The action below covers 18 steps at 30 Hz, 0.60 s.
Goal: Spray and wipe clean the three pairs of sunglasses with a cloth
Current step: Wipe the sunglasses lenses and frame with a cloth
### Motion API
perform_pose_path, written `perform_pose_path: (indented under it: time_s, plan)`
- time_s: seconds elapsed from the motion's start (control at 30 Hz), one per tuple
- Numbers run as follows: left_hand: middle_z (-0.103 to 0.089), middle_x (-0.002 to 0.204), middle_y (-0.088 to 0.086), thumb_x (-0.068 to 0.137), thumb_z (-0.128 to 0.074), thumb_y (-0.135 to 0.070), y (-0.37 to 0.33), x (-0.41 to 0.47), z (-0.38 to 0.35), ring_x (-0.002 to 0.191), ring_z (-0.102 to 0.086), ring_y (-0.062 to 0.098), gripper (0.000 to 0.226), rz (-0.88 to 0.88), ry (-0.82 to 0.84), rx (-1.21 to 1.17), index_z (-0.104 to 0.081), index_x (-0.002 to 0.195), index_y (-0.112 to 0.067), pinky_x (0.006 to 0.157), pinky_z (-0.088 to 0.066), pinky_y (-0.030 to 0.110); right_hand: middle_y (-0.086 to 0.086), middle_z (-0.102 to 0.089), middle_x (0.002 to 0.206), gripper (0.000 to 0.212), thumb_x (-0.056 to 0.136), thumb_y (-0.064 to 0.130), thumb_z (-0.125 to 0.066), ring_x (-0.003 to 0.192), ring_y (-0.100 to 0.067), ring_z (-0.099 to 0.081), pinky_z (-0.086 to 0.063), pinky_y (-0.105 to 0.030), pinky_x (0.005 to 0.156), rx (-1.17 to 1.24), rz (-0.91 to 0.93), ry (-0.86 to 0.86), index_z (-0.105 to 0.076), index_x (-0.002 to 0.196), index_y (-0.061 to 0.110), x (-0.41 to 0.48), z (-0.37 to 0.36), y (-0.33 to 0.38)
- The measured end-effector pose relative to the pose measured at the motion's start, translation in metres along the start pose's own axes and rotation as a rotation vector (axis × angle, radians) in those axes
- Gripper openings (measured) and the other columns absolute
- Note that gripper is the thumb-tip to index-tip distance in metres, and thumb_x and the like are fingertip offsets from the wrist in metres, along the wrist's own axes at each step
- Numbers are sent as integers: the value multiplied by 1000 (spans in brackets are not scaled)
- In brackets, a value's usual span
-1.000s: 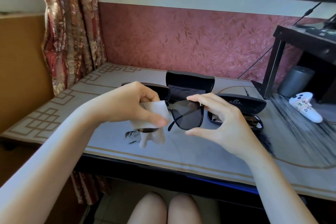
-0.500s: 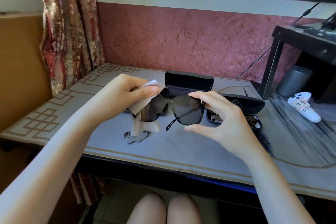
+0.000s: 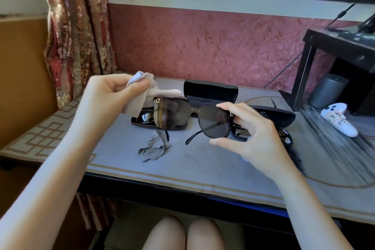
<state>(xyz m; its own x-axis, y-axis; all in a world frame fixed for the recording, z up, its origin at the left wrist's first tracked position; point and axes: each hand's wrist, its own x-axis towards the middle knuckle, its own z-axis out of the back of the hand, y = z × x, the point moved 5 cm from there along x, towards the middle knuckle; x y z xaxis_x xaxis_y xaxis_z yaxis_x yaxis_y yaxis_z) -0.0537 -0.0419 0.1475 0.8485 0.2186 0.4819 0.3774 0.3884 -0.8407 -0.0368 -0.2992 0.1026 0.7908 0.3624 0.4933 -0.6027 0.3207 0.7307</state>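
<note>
1. Head view: the sunglasses (image 3: 182, 115) are held up in the air above the table (image 3: 203, 170), in front of an open black case (image 3: 211, 91). Their temple arms show behind the dark lenses.
2. The right hand (image 3: 249, 136) pinches the right end of the frame, with its fingers (image 3: 227, 105) on the top edge and the thumb at the lower rim of that lens.
3. The left hand (image 3: 109, 97) is curled round a bunched cloth (image 3: 142, 95). A loose flap of the cloth hangs against the top outer corner of the left lens.
4. The long axis of the sunglasses runs side to side across the view and is nearly level. The right end is gripped, so the free end is the left lens, just beside the cloth hand.
5. The left hand is therefore the nearer one to the unwiped glass. The next stroke probably needs the cloth to travel rightwards along that axis towards the bridge while the right pinch steadies the frame.
6. A pull that is too firm could twist the frame in the one-ended grip.
7. A spare cloth (image 3: 154, 148) lies crumpled on the table below the held pair. A second pair (image 3: 145, 116) rests in a case at the left, and a third pair (image 3: 285, 138) lies at the right, partly hidden by the right hand.
</note>
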Motion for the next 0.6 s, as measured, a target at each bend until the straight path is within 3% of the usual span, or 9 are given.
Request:
perform_pose_path:
  time_s: [0.1,0.2,0.33,0.5,0.57,0.6]
  plan:
    - [-73,67,-12,87,-67,-30,8,-10,8,60,-58,-7,11,77,-38,56,-76,80,-28,55,-43,7,18,-59,109,57,67,34,-81,104,-7,-58,-41,-14,88,-46,7,-43,-62,119,26,-2,2,0]
    - [-69,65,0,85,-67,-36,31,-26,11,63,-56,6,25,223,-67,-6,-78,72,-17,61,-42,26,19,-59,108,55,69,25,-85,99,-5,-60,-40,-5,72,-47,-3,-80,-63,119,24,-1,1,0]
    - [-73,74,7,86,-59,-35,56,-53,-9,70,-66,16,35,488,-96,-354,-75,72,-8,66,-54,29,14,-60,109,52,70,24,-85,108,-11,-58,-45,-27,98,-97,29,-127,-62,118,22,1,-4,8]
    - [-76,94,6,101,-38,-33,42,-75,-40,81,-73,13,38,627,-99,-858,-66,106,-8,63,-59,23,24,-56,113,49,70,53,-73,113,-3,-55,-38,-56,102,-229,-7,-152,-56,115,42,-1,-23,12]
    - [-75,102,7,102,-34,-33,37,-78,-44,89,-73,14,40,610,-135,-1009,-63,113,-8,66,-59,23,26,-55,112,49,70,57,-71,114,2,-53,-33,-58,105,-263,-22,-147,-54,115,44,-3,-30,12]
    - [-74,106,9,103,-33,-34,35,-79,-45,93,-73,16,41,597,-154,-1077,-61,114,-6,70,-59,24,23,-57,111,49,72,50,-76,113,3,-53,-34,-47,108,-233,-6,-142,-56,116,40,-4,-33,12]
